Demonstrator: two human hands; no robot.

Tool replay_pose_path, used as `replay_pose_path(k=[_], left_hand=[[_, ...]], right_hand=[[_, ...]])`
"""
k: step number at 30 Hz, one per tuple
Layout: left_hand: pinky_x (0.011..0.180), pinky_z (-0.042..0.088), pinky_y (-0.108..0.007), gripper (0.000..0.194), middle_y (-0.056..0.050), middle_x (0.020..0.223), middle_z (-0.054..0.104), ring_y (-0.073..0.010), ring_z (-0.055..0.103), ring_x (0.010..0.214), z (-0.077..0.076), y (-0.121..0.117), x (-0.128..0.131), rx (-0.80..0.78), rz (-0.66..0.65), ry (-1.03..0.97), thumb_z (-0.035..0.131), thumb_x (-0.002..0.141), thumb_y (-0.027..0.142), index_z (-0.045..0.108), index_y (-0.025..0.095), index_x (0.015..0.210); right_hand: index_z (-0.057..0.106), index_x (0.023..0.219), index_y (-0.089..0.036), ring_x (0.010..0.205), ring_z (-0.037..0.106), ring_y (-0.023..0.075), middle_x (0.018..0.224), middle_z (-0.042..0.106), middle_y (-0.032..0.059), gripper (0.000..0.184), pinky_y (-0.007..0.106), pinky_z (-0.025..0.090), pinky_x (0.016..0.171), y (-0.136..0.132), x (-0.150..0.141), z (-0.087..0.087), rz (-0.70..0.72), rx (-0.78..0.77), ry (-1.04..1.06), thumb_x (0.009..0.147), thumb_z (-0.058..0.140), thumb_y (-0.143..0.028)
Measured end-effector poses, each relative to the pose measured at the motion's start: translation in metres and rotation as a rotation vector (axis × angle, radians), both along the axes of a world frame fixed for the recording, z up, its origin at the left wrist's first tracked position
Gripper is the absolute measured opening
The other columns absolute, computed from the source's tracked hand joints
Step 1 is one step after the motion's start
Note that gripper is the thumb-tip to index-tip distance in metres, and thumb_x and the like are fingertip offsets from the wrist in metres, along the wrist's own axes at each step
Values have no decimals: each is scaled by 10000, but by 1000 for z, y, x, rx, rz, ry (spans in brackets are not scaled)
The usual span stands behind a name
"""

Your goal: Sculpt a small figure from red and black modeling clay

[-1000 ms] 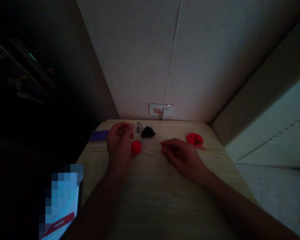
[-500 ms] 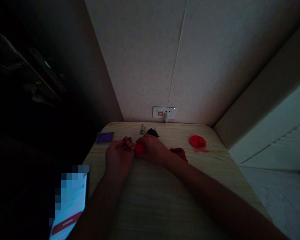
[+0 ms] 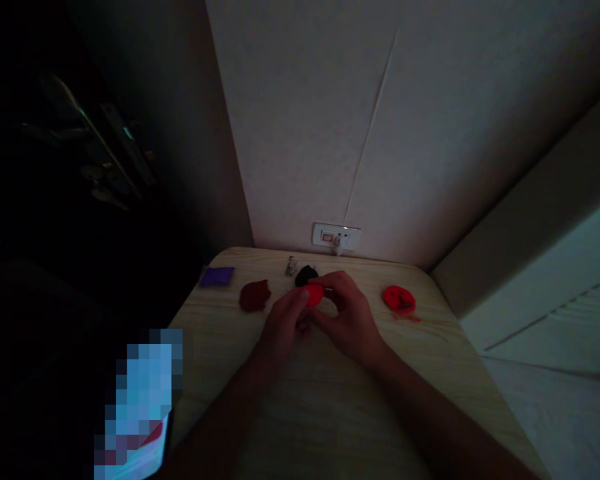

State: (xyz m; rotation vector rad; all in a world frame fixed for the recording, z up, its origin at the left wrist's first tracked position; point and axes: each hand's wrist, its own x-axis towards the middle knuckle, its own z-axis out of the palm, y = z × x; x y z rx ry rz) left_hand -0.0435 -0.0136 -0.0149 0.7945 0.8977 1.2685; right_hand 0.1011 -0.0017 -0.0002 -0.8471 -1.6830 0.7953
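Both hands meet over the middle of the table, pinching a bright red lump that looks like modelling clay [image 3: 314, 295]. My left hand [image 3: 283, 319] grips it from the left, thumb on top. From the right, the fingers of my right hand [image 3: 351, 319] close on its other side. Just behind the red lump lies a black lump [image 3: 307, 275], partly covered by the fingers. To the left of my hands, a flat dark red piece [image 3: 254, 295] with a ragged right edge rests on the wood. A flat red disc [image 3: 399, 299] with dark marks lies to the right.
The pale wooden table [image 3: 325, 413] stands against the wall. A purple packet [image 3: 217, 277] lies at its back left, and a small clear patterned wrapper [image 3: 291, 266] near the back edge. A lit phone [image 3: 145, 440] is at lower left. A plug sits in the wall socket [image 3: 337, 237].
My hands have moved right and come together on the red lump, which my right hand held before. The dark red piece now shows at left; one earlier seen beside my right forearm no longer shows.
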Motion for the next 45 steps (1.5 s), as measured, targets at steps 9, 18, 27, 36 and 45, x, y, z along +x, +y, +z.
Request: replay_pose_path(k=[9, 18, 27, 36, 45], left_hand=[[446, 323, -218, 352, 54, 626, 476, -84, 383, 487, -2, -1, -4, 74, 38, 164, 699, 824, 519, 625, 174, 820], [534, 375, -250, 338, -5, 697, 627, -151, 515, 607, 4, -7, -11, 250, 86, 623, 592, 908, 473, 720, 160, 896], [623, 410, -270, 283, -4, 715, 662, -180, 577, 696, 14, -9, -7, 272, 138, 782, 594, 893, 414, 711, 160, 850], [560, 408, -265, 327, 12, 628, 572, -178, 540, 628, 3, -4, -10, 194, 215, 693, 555, 890, 459, 691, 177, 796], [677, 529, -310, 352, -54, 889, 710, -237, 650, 842, 2, 6, -28, 189, 434, 917, 578, 895, 492, 716, 181, 981]], right_hand=[[769, 1057, -228, 832, 698, 188, 963, 767, 66, 131, 322, 577, 761, -6, 16, 8, -28, 82, -104, 940, 724, -264], [776, 913, -194, 693, 694, 155, 791, 752, 43, 58, 205, 503, 507, -8, 19, 9, -84, 53, -208, 880, 729, -199], [742, 837, -185, 612, 683, 142, 724, 751, 37, 45, 225, 539, 540, -8, 17, 5, -177, 85, -245, 848, 717, -221], [725, 806, -185, 583, 685, 164, 668, 738, 36, 160, 269, 559, 561, -6, 12, 7, -167, -262, 92, 820, 770, -338], [727, 797, -195, 710, 763, 187, 802, 807, 53, 280, 269, 584, 615, 4, 25, 22, -140, -551, 467, 666, 926, -343]])
